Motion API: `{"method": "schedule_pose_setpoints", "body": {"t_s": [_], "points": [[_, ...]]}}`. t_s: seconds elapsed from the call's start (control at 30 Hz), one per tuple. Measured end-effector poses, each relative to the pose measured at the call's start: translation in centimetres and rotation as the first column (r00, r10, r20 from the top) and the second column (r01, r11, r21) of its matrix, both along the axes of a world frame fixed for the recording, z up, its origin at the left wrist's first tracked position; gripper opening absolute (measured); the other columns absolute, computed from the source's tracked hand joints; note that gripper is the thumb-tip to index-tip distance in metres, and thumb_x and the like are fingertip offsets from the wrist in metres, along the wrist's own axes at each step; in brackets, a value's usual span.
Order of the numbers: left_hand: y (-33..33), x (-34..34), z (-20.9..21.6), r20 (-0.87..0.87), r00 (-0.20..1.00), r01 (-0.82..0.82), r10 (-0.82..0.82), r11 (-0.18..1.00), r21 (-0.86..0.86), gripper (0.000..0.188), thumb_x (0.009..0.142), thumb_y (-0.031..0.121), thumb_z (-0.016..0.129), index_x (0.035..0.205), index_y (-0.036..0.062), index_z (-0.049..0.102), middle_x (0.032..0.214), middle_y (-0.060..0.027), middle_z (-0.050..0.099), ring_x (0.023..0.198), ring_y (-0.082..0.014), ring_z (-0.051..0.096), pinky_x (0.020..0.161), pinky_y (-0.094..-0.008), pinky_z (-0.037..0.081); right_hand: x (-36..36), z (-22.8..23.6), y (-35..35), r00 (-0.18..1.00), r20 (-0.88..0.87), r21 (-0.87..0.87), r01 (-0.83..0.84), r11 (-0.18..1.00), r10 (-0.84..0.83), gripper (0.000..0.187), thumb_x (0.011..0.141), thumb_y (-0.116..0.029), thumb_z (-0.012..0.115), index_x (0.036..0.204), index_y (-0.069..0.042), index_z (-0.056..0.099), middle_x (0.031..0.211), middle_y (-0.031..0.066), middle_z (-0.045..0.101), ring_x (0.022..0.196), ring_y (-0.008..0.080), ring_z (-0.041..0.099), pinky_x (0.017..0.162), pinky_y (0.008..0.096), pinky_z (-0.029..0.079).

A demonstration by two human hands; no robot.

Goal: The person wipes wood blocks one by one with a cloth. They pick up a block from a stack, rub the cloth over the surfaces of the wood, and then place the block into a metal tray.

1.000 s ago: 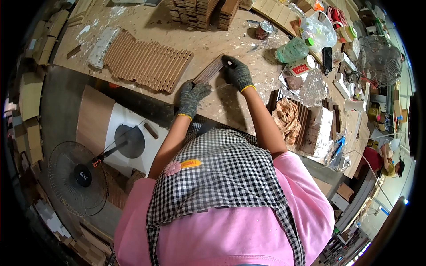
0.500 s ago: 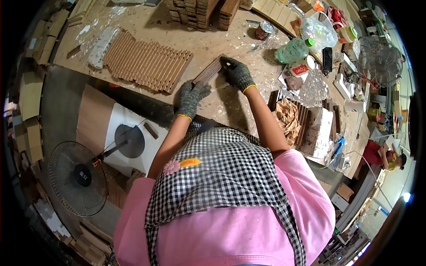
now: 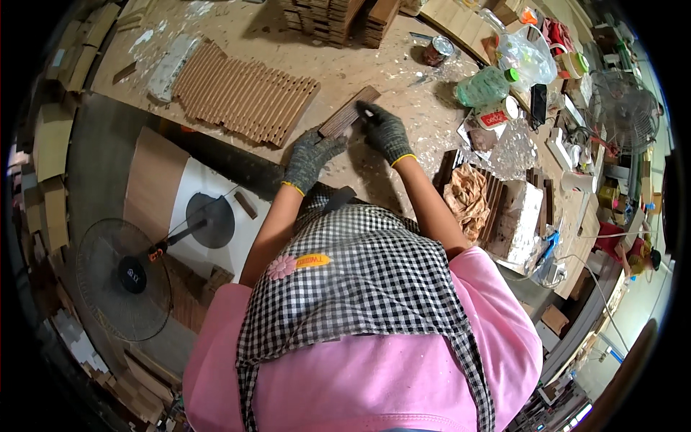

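Observation:
My left hand (image 3: 312, 159), in a dark grey knit glove with a yellow cuff edge, grips the near end of a short dark brown wooden slat (image 3: 349, 113). The slat slants away to the right above the workbench. Beside its right edge is my right hand (image 3: 386, 134), gloved the same way. Its fingers are bent together, with the tips at or close to the slat; whatever they may hold is hidden. Left of my hands lies a row of several brown wooden slats (image 3: 237, 93), side by side, against a whitish, paint-smeared block (image 3: 173, 70).
Stacked dark slats (image 3: 320, 21) stand at the bench's far side. To the right are a tin can (image 3: 438, 50), a green-capped bottle (image 3: 481, 88), a white tub (image 3: 498, 113), a phone (image 3: 538, 105), and crumpled brown paper (image 3: 466, 196). A fan (image 3: 124, 279) stands lower left.
My right hand has slid from the slat's far end toward its right side, nearer me. The slat's far end now shows bare. My left hand keeps its hold, and the view has shifted slightly.

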State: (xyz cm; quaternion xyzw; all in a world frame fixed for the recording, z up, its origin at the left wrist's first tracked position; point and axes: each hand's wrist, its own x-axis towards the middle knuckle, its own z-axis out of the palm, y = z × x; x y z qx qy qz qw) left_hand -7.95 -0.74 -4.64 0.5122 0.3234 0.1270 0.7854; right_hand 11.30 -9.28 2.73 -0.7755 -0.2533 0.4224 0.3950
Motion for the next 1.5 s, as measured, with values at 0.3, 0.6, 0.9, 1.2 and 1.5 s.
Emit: {"method": "schedule_pose_setpoints", "body": {"t_s": [0.3,0.6,0.9,1.2,1.5], "points": [[0.1,-0.4,1.0,-0.265,0.947,0.285,-0.182,0.857,0.429,0.038,0.099,0.002,0.048,0.136,-0.0086,0.049,0.130,-0.0189,0.062,0.113,-0.0212,0.065,0.087,-0.0306,0.058,-1.4,0.4,-0.5,0.996,-0.082,0.019,-0.029,0.999,0.030,0.046,0.091,-0.001,0.062,0.136,-0.012,0.061,0.121,0.0120,0.071,0.093,0.0158,0.070,0.082,0.0312,0.055],[0.6,0.5,-1.6,-0.427,0.903,0.342,-0.049,0.686,0.642,0.026,0.094,0.020,0.055,0.109,0.0054,0.071,0.112,-0.0194,0.068,0.098,-0.0339,0.066,0.085,-0.0438,0.054,-1.8,0.0,-0.6,0.995,0.009,0.062,-0.098,0.993,0.098,0.049,0.085,-0.007,0.067,0.133,-0.018,0.064,0.119,0.0141,0.070,0.103,0.0244,0.071,0.087,0.0338,0.055],[0.7,-0.3,-3.1,-0.449,0.894,0.434,-0.006,0.263,0.861,0.027,0.093,0.017,0.055,0.112,0.0052,0.070,0.116,-0.0162,0.068,0.107,-0.0330,0.064,0.093,-0.0424,0.052,-2.8,0.8,-1.2,0.922,0.230,-0.006,-0.319,0.948,0.312,0.063,0.075,0.006,0.070,0.136,-0.012,0.062,0.127,0.0116,0.068,0.111,0.0163,0.067,0.094,0.0293,0.052],[0.4,0.3,-0.4,-0.444,0.895,0.333,-0.038,0.719,0.610,0.027,0.094,0.016,0.054,0.113,0.0040,0.069,0.115,-0.0166,0.069,0.107,-0.0332,0.064,0.092,-0.0413,0.052,-2.6,-0.3,-1.2,0.967,0.053,0.055,-0.254,0.966,0.251,0.060,0.079,0.005,0.069,0.136,-0.014,0.062,0.124,0.0097,0.071,0.103,0.0182,0.070,0.089,0.0307,0.054],[0.9,-0.4,-3.6,-0.367,0.929,0.337,-0.054,0.536,0.774,0.025,0.095,0.015,0.052,0.110,0.0041,0.069,0.116,-0.0165,0.068,0.106,-0.0339,0.064,0.093,-0.0419,0.052,-3.1,-1.3,-1.3,0.832,0.348,0.056,-0.480,0.876,0.433,0.052,0.081,-0.007,0.069,0.132,-0.016,0.064,0.122,0.0122,0.069,0.109,0.0284,0.068,0.092,0.0349,0.054]]}}
